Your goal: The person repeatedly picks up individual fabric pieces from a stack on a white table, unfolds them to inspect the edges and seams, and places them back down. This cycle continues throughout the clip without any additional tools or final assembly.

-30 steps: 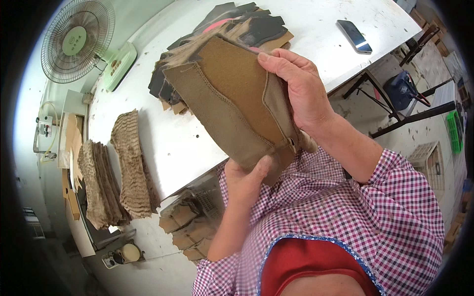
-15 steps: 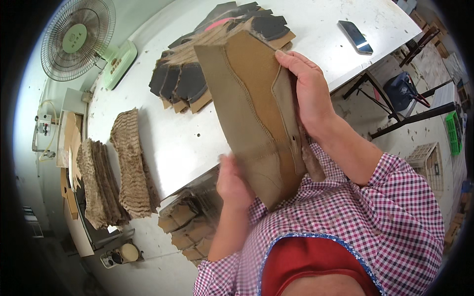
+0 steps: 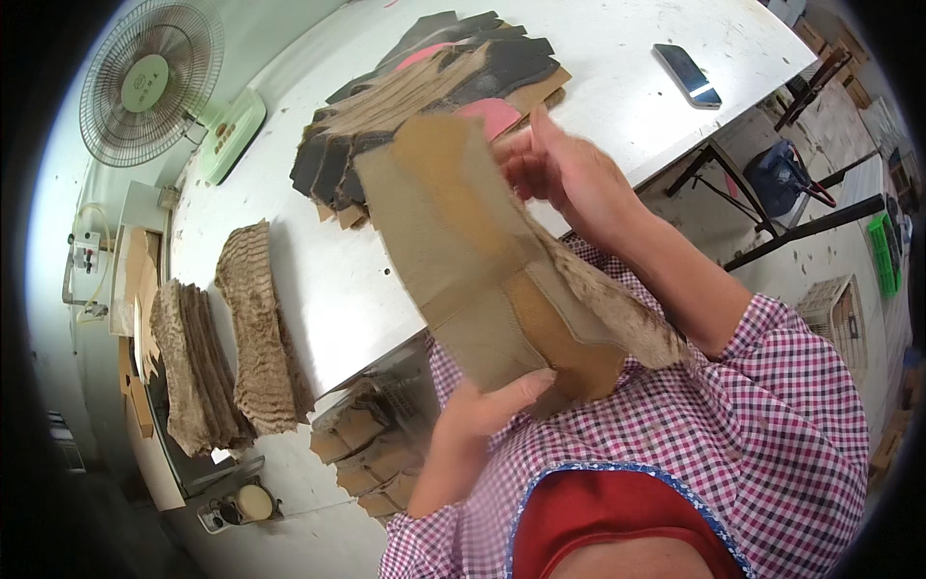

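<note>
A stitched suede-like panel [image 3: 449, 232], olive-brown with tan sections, is tilted in front of me above the table's near edge. Mottled brown fur [image 3: 617, 304] shows along its right side. My left hand [image 3: 492, 405] grips the lower end, its thumb lying across the front face. Beside the upper right edge is my right hand [image 3: 564, 179], smeared by motion. Its fingers look bent and its thumb sticks up; whether it touches the panel I cannot tell. Just beyond lies a fanned stack of dark and tan pieces [image 3: 338, 159] with pink bits among them.
Furry brown strips [image 3: 256, 328] lie in stacks at the table's left edge. A fan [image 3: 145, 82] stands at the far left, a phone [image 3: 687, 75] at the far right of the white table [image 3: 338, 289]. Below the near edge are more tan pieces [image 3: 357, 454]. A dark bag [image 3: 781, 179] sits at right.
The panel has come down and turned, showing more fur at its right. My left hand has shifted onto its lower front. My right hand has moved left and its hold on the top corner has changed.
</note>
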Demonstrator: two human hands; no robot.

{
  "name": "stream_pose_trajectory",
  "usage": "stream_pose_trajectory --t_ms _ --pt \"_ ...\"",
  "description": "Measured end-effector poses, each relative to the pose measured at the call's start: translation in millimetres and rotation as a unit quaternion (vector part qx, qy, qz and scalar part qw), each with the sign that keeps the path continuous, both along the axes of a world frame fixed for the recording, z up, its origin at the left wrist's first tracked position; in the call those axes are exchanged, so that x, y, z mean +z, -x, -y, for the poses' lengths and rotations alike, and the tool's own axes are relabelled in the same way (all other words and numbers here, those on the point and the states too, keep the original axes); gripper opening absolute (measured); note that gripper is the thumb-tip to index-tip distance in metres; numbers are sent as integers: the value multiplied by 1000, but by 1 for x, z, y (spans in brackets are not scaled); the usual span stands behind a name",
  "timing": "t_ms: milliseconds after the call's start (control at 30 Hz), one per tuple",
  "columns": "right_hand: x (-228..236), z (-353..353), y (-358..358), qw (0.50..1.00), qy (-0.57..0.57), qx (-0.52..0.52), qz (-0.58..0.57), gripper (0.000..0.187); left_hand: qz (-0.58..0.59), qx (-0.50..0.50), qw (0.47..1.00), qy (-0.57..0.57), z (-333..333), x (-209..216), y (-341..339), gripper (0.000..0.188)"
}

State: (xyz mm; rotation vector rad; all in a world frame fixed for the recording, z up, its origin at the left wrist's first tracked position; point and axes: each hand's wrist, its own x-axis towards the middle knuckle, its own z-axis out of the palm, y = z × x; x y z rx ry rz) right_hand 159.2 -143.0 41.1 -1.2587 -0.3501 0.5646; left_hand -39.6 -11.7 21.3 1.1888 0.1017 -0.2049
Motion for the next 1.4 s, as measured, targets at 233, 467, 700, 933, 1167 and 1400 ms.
stream_pose_trajectory --t_ms 233,467,700,933,1167,1400 --pt "-20 26 46 943 74 183 -267 58 -62 147 985 66 -1 23 8 60" --pt "-13 47 -5 992 85 93 30 18 -88 206 974 12 5 39 13 59" --pt "-37 11 15 942 141 -12 305 12 0 191 968 165 18 25 6 68" --pt "-71 -18 34 985 88 85 122 24 27 209 973 95 14 23 -1 61" --pt "-27 17 0 944 134 -107 281 21 8 282 957 61 5 32 2 24" --pt "28 39 72 743 204 -84 632 27 52 277 957 -67 6 25 -4 56"
